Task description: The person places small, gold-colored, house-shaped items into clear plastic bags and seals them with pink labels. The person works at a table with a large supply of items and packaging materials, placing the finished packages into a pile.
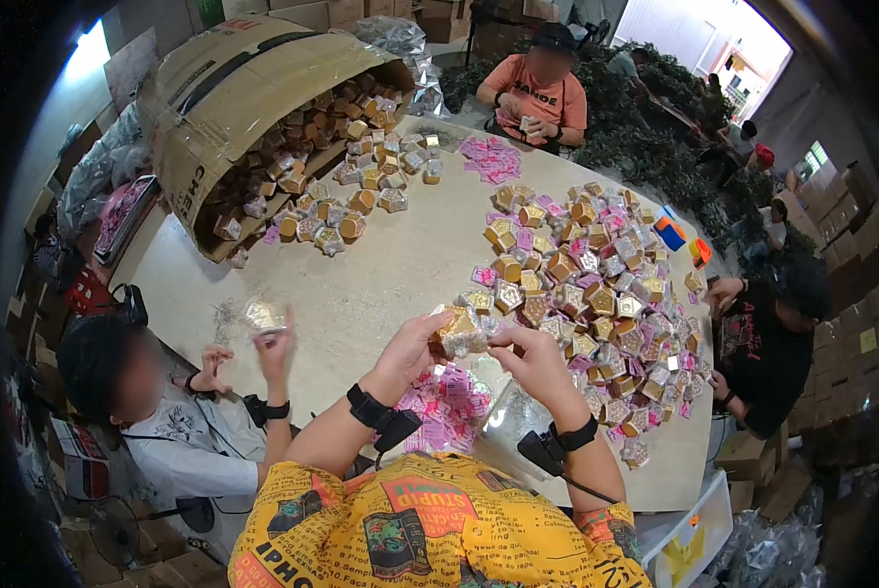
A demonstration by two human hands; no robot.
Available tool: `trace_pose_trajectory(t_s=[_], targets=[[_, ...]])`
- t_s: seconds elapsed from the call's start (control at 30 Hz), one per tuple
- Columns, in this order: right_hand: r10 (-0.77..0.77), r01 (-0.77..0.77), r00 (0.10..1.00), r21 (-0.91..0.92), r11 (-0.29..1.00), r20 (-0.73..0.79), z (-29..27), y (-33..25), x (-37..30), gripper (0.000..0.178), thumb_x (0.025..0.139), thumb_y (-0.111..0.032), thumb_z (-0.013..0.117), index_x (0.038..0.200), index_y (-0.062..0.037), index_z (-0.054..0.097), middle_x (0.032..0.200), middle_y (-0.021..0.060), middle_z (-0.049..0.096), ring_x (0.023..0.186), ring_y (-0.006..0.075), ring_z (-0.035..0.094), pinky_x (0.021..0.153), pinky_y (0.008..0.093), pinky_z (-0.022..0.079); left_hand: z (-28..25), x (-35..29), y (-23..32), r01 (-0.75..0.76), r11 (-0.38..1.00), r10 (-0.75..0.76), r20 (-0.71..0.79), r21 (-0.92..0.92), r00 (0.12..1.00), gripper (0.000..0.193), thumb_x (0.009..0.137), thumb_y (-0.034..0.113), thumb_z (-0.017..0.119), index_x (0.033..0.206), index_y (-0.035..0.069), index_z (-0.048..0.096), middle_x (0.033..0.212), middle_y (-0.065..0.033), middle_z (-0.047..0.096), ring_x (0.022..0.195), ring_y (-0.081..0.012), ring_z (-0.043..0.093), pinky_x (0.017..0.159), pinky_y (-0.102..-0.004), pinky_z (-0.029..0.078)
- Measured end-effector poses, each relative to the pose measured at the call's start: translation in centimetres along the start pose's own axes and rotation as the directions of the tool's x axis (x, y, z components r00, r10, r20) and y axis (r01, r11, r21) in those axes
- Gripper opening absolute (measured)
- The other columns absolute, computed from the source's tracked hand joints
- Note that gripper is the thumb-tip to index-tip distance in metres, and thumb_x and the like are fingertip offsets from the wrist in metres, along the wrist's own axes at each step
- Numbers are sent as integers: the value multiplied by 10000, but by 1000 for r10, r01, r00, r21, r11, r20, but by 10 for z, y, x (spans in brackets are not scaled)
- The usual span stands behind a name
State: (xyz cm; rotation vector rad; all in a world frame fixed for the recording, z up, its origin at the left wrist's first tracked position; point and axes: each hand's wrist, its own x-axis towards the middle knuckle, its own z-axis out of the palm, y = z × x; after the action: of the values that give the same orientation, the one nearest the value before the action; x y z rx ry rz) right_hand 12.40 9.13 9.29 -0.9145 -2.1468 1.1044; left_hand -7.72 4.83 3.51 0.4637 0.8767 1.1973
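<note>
Over the near part of the table I hold a gold faceted box [453,338] in clear plastic. My left hand [406,351] is closed round its left side. The fingers of my right hand [537,365] pinch the gathered clear plastic wrap [481,333] at the right of the box. Just below my hands lies a pile of pink printed cards [441,410]. Beside that pile, under my right forearm, is a flat sheet of clear plastic [514,419]. To the right, a large heap of wrapped gold boxes [596,294] with pink cards among them covers the table [381,284].
A big cardboard carton [195,127] lies tipped at the far left, spilling gold boxes [361,201]. Co-workers sit left, right and across; the left one holds a wrapped box [265,316]. More pink cards [490,159] lie far off. A tape dispenser [671,233] stands by the right edge.
</note>
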Motion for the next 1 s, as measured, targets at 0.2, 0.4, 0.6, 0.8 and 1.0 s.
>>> trace_pose_trajectory(t_s=[0.2,0.4,0.6,0.8,1.0], targets=[[119,-132,991,276,952,65,0,37,-7,131,751,-104,693,769,21,655,625,10,577,572,54,543,484,228,416,-7,10,-17,57,997,-55,34,-47,998,289,909,279,511,1073,51,576,903,-20,620,722,-101,579,557,-253,459],[118,-141,989,326,935,89,9,52,-9,134,737,-106,693,720,17,643,644,49,628,592,89,574,531,235,448,-1,5,-19,122,991,-116,96,-58,989,310,909,208,486,1135,-4,513,1058,-97,601,924,-194,610,761,-324,518],[187,-230,973,517,824,134,14,59,-17,118,763,-126,690,720,-29,637,633,-4,601,563,35,503,488,203,382,-16,15,-39,155,981,-155,7,-119,988,304,922,210,452,1144,10,510,1067,-102,600,949,-223,604,786,-377,516],[201,-236,972,468,852,123,15,67,-23,141,750,-127,693,712,-5,632,580,0,571,522,50,488,470,232,385,-11,21,-39,221,972,-216,73,-77,974,313,898,240,520,1147,50,513,1012,-66,619,866,-185,627,687,-324,540],[279,-343,939,497,797,202,14,63,-23,149,731,-131,717,714,-8,634,605,4,589,554,60,506,495,230,399,-21,23,-41,241,970,-242,34,11,970,316,897,245,517,1125,26,516,974,-94,628,776,-178,643,602,-278,545]])
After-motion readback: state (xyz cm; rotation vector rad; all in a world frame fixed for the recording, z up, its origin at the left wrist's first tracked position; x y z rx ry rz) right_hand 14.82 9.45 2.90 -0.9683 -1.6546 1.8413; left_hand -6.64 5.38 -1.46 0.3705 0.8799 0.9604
